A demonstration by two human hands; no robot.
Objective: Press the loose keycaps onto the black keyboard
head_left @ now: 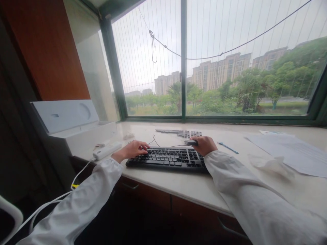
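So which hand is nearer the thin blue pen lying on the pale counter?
Right. The right hand sits just left of the thin blue pen; the left hand rests at the black keyboard's far end.

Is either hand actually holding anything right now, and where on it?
The right hand grips a small dark object by its right end; what it is cannot be told. The left hand just rests on the keyboard.

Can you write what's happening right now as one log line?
left hand: fingers on black keyboard | right hand: holding small dark object | keyboard: flat on white counter | blue pen: right
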